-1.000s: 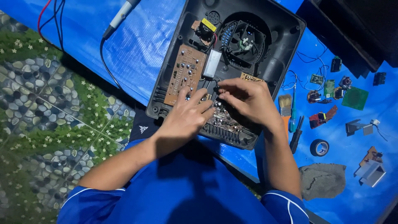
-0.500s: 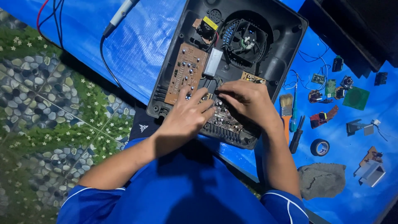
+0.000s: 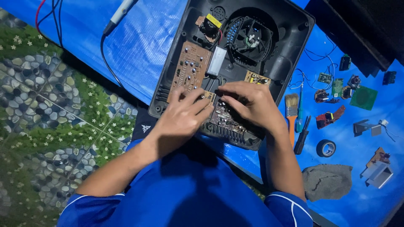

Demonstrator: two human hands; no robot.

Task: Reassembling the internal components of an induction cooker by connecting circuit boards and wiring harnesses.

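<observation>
Opened black appliance casing lying on a blue tarp, innards facing up. Left hand and right hand both resting over a dark circuit board near the casing's lower edge, fingers bunched and pressing down at the board's top edge; cannot tell whether they are gripping any part. Tan circuit board sitting just above the left hand, cooling fan further up. Paintbrush, screwdriver, tape roll and grey cloth lying right of the casing, apart from it
</observation>
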